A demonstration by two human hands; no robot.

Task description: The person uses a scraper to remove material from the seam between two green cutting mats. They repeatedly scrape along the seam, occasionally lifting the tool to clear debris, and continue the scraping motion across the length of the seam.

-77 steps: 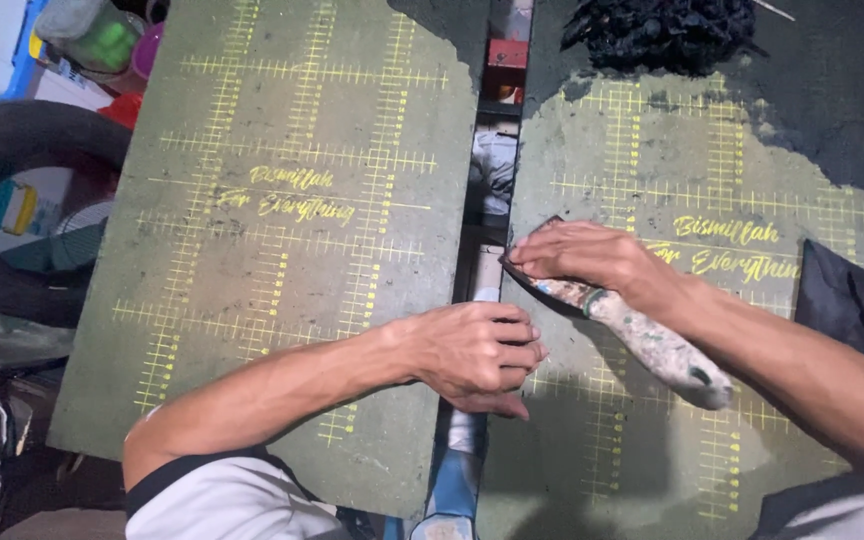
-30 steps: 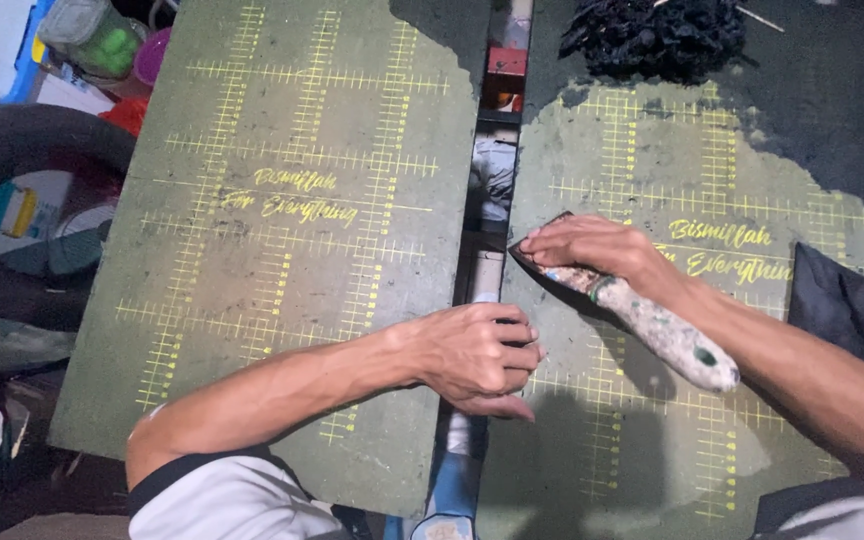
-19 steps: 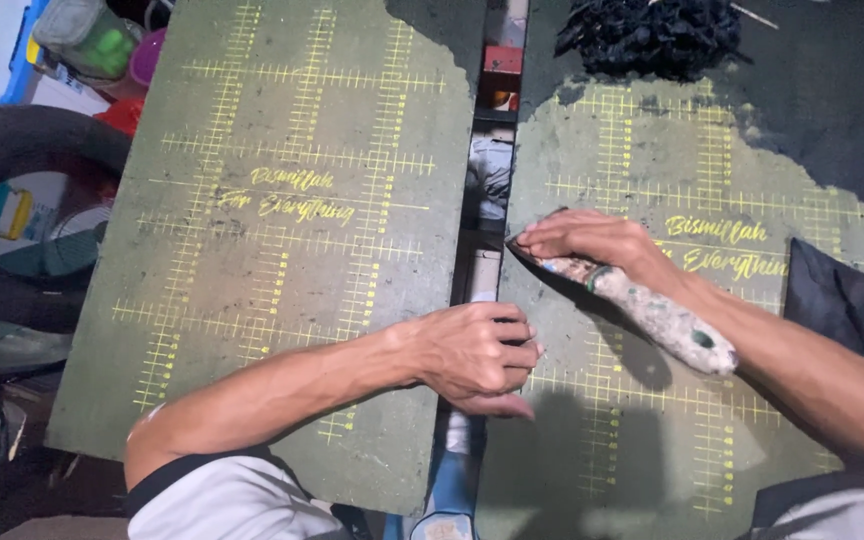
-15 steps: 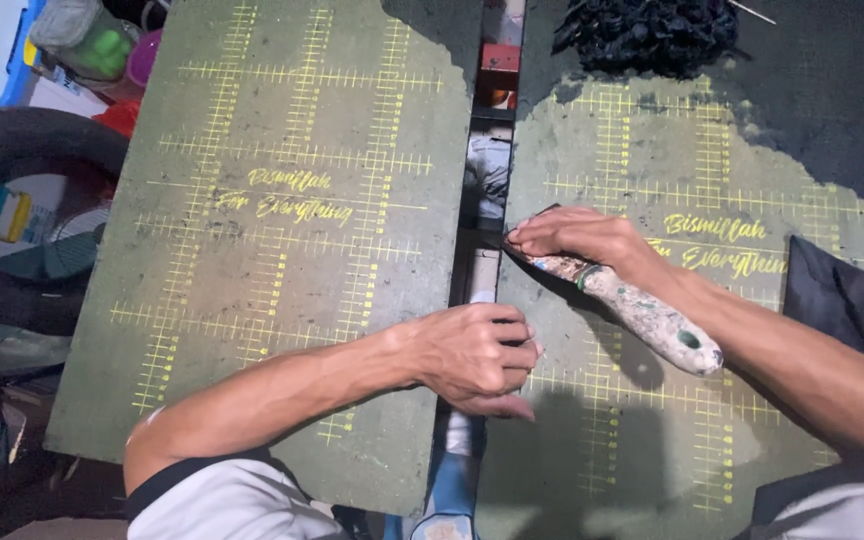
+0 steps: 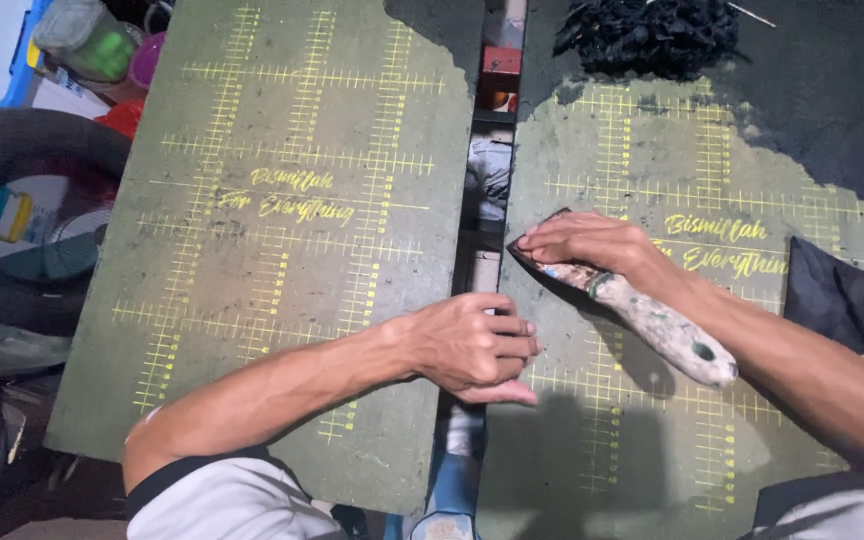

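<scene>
From the head view, your right hand (image 5: 592, 243) presses flat on the blade end of a scraper (image 5: 632, 305), near the inner edge of the right green mat (image 5: 632, 440). The grip there is closed over the tool: the fingers lie together on top of the blade and push it down on the mat. The blade itself is mostly hidden under the fingers; only its dark tip shows just left of them.

The long axis of the scraper runs from upper left to lower right. The stained handle points back, beside your right forearm, and its round end lies free on the mat.

Your left hand (image 5: 472, 345) rests at the gap (image 5: 487, 190) between the two mats, with fingers curled loosely and holding nothing. It lies just below and left of the blade, near but not touching it. The right hand is the one on the tool.

Around: the left green mat (image 5: 272, 250) on the counter, a dark cloth (image 5: 832, 295) to the right of the forearm, a heap of black scraps (image 5: 652, 35) at the far edge, and a tyre (image 5: 12, 230) at the left side. Nothing stands between blade and gap.
</scene>
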